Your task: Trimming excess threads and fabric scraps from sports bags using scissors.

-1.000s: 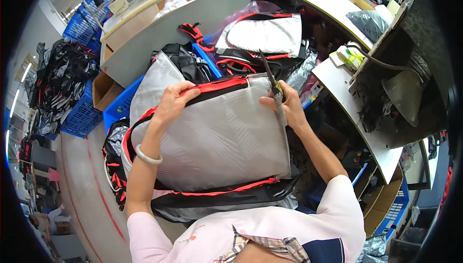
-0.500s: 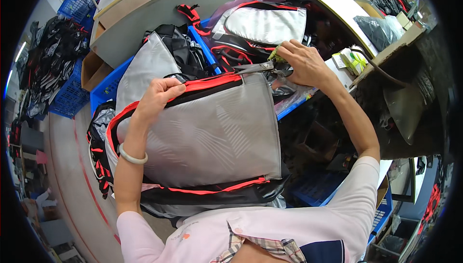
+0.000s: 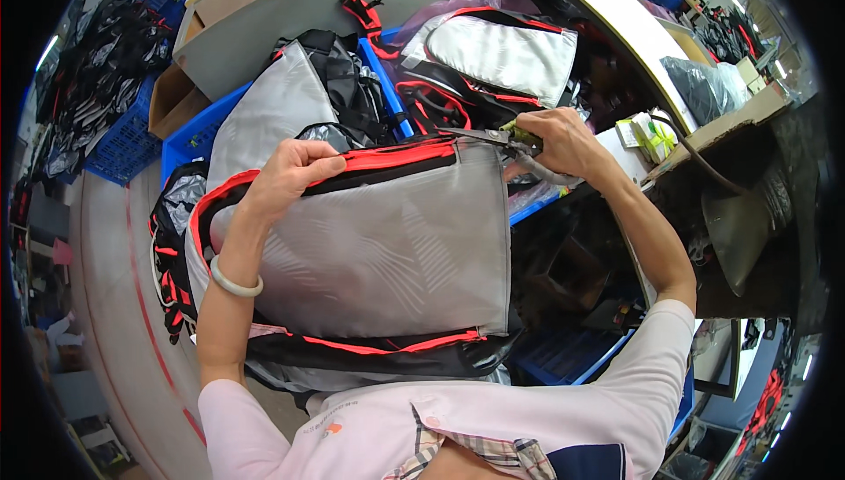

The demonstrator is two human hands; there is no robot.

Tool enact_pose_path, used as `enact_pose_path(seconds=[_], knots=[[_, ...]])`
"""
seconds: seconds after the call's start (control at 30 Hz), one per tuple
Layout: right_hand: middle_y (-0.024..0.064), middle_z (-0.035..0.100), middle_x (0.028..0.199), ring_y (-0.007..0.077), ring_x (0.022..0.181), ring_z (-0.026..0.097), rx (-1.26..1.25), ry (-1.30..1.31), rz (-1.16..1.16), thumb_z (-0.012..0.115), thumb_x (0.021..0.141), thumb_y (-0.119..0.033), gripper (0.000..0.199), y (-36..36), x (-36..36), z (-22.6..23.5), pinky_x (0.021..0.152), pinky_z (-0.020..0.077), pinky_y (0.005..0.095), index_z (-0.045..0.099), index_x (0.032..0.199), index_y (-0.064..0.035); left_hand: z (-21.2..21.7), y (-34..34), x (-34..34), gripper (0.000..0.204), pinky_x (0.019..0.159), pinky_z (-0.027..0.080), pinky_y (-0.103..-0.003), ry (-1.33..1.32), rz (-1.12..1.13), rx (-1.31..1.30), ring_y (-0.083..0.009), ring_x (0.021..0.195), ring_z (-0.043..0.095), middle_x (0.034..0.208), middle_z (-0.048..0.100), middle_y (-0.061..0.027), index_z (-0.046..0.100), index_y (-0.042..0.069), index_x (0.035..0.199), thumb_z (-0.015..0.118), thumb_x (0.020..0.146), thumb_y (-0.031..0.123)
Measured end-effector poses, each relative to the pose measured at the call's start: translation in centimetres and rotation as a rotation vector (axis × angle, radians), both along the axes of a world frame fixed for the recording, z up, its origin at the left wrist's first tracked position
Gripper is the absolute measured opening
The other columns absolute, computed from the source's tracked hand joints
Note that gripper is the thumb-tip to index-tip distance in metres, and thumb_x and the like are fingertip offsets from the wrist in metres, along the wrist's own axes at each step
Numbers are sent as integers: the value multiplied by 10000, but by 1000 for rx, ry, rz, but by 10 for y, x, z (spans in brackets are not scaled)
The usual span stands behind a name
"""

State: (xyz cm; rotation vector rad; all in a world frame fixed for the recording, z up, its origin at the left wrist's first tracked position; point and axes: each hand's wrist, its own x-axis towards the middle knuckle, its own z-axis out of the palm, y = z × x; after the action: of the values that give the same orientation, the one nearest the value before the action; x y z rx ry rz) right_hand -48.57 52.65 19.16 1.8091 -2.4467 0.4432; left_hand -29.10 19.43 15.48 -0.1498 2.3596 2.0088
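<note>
A grey fabric bag panel (image 3: pixel 387 242) with red zipper tape and black edging lies spread out in front of me. Its upper edge is pinched by my left hand (image 3: pixel 295 172), whose thumb and fingers close on the red zipper tape (image 3: pixel 396 156). At the panel's upper right corner, my right hand (image 3: pixel 563 141) grips a pair of scissors (image 3: pixel 493 137) with yellow-green wrapping on one handle. The blades point left along the end of the zipper tape; whether they touch it I cannot tell. A second red strip (image 3: pixel 396 344) runs along the panel's lower edge.
Blue crates (image 3: pixel 198 132) beyond the panel hold more grey and black bag pieces (image 3: pixel 506 53). A grey board (image 3: pixel 352 5) stands behind them. On the right is a white table edge (image 3: pixel 651 49). Black and red pieces (image 3: pixel 97 66) are heaped at far left.
My right hand has turned and the scissors have shifted slightly, their blades now lying over the zipper tape's end. My left hand keeps its pinch. The whole view has shifted a little.
</note>
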Motion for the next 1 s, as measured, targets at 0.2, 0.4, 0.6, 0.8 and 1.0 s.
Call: enact_pose_path(seconds=[0.2,0.4,0.6,0.8,1.0], knots=[[141,553,948,328,916,557,30,200,58,777,563,-603,783,-31,11,22,755,449,417,483,958,5,-1,4,7,196,583,364,-189,-7,13,74,-24,659,492,751,621,18,683,-29,927,667,839,146],[77,564,829,287,851,585,106,153,238,753,592,-650,706,-86,29,29,667,462,416,536,875,-40,-3,3,16,284,539,318,-193,42,-10,87,-12,605,440,686,576,40,654,-54,1033,673,809,120],[96,553,744,323,724,575,248,26,208,825,574,-524,638,-98,35,35,627,420,415,544,852,-23,4,1,26,310,629,390,-177,-16,-5,40,-21,674,523,755,628,4,613,-73,1104,645,832,72],[130,559,767,347,734,564,213,-2,241,816,636,-471,596,-100,37,35,644,421,417,548,891,-3,-2,1,28,292,596,368,-188,15,-6,68,-15,640,481,731,608,20,628,-65,1085,655,832,77],[113,502,684,289,619,470,-97,-319,144,827,684,-360,548,-129,71,6,602,388,374,524,972,-5,-6,-10,22,225,599,424,-256,229,-36,-104,-86,622,523,667,606,-10,675,-12,927,712,798,169]])
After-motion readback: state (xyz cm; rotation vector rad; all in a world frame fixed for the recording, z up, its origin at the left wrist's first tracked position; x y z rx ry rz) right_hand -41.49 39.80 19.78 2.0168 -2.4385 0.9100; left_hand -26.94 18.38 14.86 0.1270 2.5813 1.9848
